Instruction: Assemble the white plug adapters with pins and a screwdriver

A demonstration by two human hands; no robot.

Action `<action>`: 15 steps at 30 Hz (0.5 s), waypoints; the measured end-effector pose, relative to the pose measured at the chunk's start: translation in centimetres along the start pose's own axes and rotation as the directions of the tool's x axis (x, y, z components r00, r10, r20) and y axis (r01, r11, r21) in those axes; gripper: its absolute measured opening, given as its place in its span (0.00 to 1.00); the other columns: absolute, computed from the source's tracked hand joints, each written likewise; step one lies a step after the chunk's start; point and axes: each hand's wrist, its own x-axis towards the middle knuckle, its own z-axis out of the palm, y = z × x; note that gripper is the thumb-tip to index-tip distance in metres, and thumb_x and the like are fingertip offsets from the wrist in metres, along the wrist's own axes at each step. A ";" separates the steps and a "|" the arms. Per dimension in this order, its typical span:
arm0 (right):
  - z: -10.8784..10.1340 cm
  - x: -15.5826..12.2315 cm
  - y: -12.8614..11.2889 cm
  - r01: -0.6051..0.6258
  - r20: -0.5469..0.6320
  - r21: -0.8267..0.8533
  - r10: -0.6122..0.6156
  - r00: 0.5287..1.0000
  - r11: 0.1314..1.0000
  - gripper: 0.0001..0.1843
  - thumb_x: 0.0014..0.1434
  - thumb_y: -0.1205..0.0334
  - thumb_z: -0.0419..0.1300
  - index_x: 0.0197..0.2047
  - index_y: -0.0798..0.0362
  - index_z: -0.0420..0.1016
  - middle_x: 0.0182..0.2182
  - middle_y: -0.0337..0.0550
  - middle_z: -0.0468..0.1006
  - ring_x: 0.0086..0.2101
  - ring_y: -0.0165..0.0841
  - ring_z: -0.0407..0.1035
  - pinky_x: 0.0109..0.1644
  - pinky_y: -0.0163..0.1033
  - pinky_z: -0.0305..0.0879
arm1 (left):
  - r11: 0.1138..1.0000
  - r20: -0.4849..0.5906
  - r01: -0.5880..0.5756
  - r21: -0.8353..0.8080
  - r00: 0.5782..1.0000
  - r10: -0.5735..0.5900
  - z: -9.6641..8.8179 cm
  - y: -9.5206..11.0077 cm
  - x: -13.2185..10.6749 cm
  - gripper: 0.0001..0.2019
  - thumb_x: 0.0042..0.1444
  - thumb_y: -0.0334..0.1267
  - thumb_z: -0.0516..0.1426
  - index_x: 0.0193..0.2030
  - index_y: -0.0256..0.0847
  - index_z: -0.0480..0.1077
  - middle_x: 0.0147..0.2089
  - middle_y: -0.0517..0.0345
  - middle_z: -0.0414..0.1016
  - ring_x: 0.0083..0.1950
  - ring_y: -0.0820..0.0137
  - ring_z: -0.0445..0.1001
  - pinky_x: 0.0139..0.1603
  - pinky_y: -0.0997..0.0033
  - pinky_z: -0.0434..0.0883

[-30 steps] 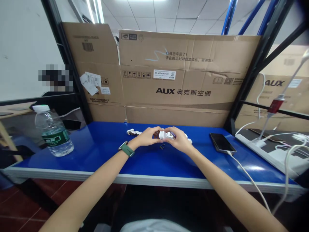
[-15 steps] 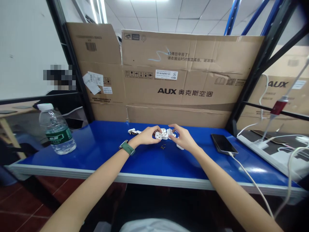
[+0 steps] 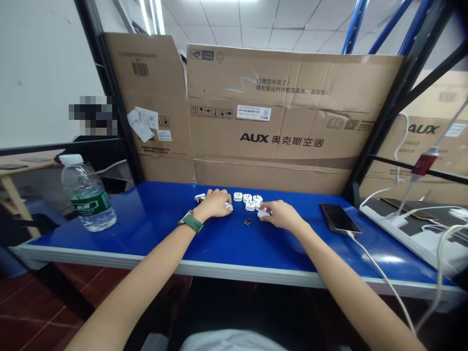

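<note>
My left hand (image 3: 215,204) is closed low over the blue table, with a small white plastic plug part (image 3: 228,206) at its fingertips. Another white plug piece (image 3: 199,197) shows just left of that hand, partly covered by it. My right hand (image 3: 281,213) pinches a white plug cover (image 3: 262,213) close to the tabletop; the fingers hide part of it. Between the hands stand several white plugs (image 3: 250,205) in a cluster, pins upward. In front of them lie several small brass-coloured screws (image 3: 247,222).
A water bottle (image 3: 87,195) stands at the left of the blue table (image 3: 226,248). On the right are a phone (image 3: 339,218) with a charging cable and a white power strip (image 3: 398,239). Cardboard (image 3: 278,168) walls off the back. A person sits beyond the left side.
My left hand has moved left, away from the plug cluster, with a white part. My right hand has come down and nearer to me, now pinching a white cover. The cluster is uncovered.
</note>
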 end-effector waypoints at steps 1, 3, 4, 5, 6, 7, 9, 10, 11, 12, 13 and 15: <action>0.0 0.1 0.2 -0.018 0.011 -0.017 0.018 1.000 1.000 0.18 0.58 0.52 0.67 0.52 0.40 0.80 0.44 0.43 0.84 0.43 0.42 0.77 0.37 0.37 0.61 | 0.999 -0.001 0.030 0.019 1.000 -0.030 0.0 -0.2 0.0 0.14 0.52 0.47 0.62 0.44 0.46 0.78 0.50 0.50 0.76 0.52 0.51 0.73 0.54 0.53 0.63; -0.1 0.2 0.5 -0.039 0.017 -0.033 0.040 0.999 0.999 0.18 0.57 0.52 0.69 0.51 0.41 0.81 0.44 0.43 0.84 0.44 0.42 0.76 0.37 0.36 0.62 | 0.997 -0.020 0.059 0.041 0.998 -0.058 0.0 -0.3 -0.1 0.17 0.52 0.48 0.62 0.47 0.44 0.77 0.51 0.48 0.75 0.53 0.50 0.71 0.54 0.51 0.62; -0.2 0.2 0.6 -0.042 0.002 -0.032 0.042 0.999 0.999 0.18 0.57 0.51 0.69 0.51 0.41 0.81 0.44 0.43 0.83 0.44 0.42 0.76 0.37 0.36 0.61 | 0.998 -0.034 0.045 0.037 0.998 -0.043 0.0 -0.1 -0.1 0.19 0.54 0.48 0.62 0.50 0.44 0.76 0.53 0.47 0.74 0.54 0.50 0.70 0.54 0.51 0.62; -0.3 0.3 0.7 -0.039 -0.026 -0.022 0.039 0.999 0.999 0.18 0.57 0.50 0.69 0.50 0.42 0.81 0.43 0.43 0.83 0.43 0.41 0.76 0.38 0.36 0.61 | 1.000 -0.052 0.009 0.023 0.999 -0.007 0.0 0.1 -0.1 0.21 0.55 0.49 0.61 0.54 0.44 0.74 0.56 0.47 0.73 0.55 0.50 0.70 0.55 0.52 0.61; -0.4 0.3 0.7 -0.033 -0.067 -0.004 0.032 0.997 0.999 0.17 0.57 0.49 0.69 0.49 0.42 0.81 0.43 0.43 0.83 0.43 0.40 0.76 0.38 0.36 0.61 | 0.999 -0.070 -0.045 0.001 0.997 0.045 0.0 0.4 -0.1 0.23 0.58 0.49 0.60 0.59 0.46 0.72 0.58 0.47 0.72 0.57 0.51 0.69 0.55 0.53 0.61; -0.5 0.3 0.6 -0.023 -0.113 0.023 0.025 0.993 0.999 0.15 0.59 0.49 0.68 0.47 0.43 0.81 0.42 0.43 0.83 0.43 0.39 0.76 0.38 0.36 0.61 | 0.993 -0.087 -0.113 -0.025 0.990 0.111 0.0 0.8 0.0 0.23 0.61 0.48 0.58 0.62 0.48 0.69 0.61 0.48 0.70 0.59 0.53 0.68 0.56 0.54 0.60; -0.8 0.3 0.4 0.007 -0.197 0.094 0.012 0.980 0.996 0.12 0.62 0.49 0.64 0.44 0.46 0.81 0.39 0.43 0.83 0.40 0.37 0.75 0.38 0.35 0.60 | 0.968 -0.116 -0.239 -0.075 0.966 0.230 0.3 1.7 0.2 0.23 0.66 0.45 0.54 0.67 0.53 0.64 0.66 0.51 0.68 0.61 0.56 0.67 0.59 0.56 0.58; -0.9 0.3 0.3 0.023 -0.228 0.129 0.007 0.974 0.991 0.11 0.64 0.50 0.62 0.42 0.47 0.80 0.38 0.43 0.82 0.39 0.36 0.75 0.37 0.35 0.60 | 0.954 -0.128 -0.288 -0.088 0.953 0.275 0.4 2.1 0.4 0.24 0.67 0.43 0.54 0.69 0.54 0.62 0.67 0.52 0.67 0.62 0.58 0.67 0.60 0.56 0.57; -0.9 0.2 0.2 0.039 -0.250 0.158 0.001 0.968 0.987 0.11 0.66 0.51 0.60 0.41 0.47 0.80 0.37 0.43 0.82 0.38 0.35 0.75 0.37 0.35 0.60 | 0.941 -0.134 -0.325 -0.094 0.941 0.312 0.6 2.4 0.5 0.24 0.67 0.41 0.53 0.69 0.55 0.62 0.68 0.53 0.67 0.63 0.58 0.67 0.60 0.57 0.57; -0.9 0.2 0.1 0.057 -0.265 0.179 -0.007 0.964 0.982 0.11 0.66 0.52 0.59 0.40 0.48 0.79 0.36 0.43 0.82 0.37 0.35 0.74 0.37 0.35 0.60 | 0.932 -0.139 -0.350 -0.095 0.931 0.336 0.8 2.7 0.6 0.23 0.67 0.39 0.53 0.68 0.56 0.63 0.68 0.54 0.67 0.63 0.59 0.67 0.60 0.57 0.56; -0.9 0.2 0.1 0.073 -0.275 0.193 -0.018 0.961 0.978 0.11 0.67 0.54 0.58 0.40 0.48 0.79 0.35 0.43 0.82 0.36 0.35 0.74 0.37 0.35 0.60 | 0.925 -0.143 -0.367 -0.095 0.925 0.352 1.0 2.9 0.8 0.22 0.67 0.38 0.53 0.67 0.55 0.64 0.69 0.54 0.67 0.64 0.58 0.66 0.60 0.57 0.56; -0.8 0.3 0.1 0.097 -0.289 0.211 -0.033 0.957 0.973 0.10 0.66 0.55 0.58 0.39 0.49 0.79 0.35 0.43 0.82 0.35 0.35 0.74 0.37 0.35 0.60 | 0.920 -0.153 -0.380 -0.098 0.919 0.363 1.2 3.1 0.9 0.19 0.67 0.37 0.55 0.63 0.52 0.68 0.68 0.53 0.68 0.64 0.59 0.67 0.60 0.58 0.55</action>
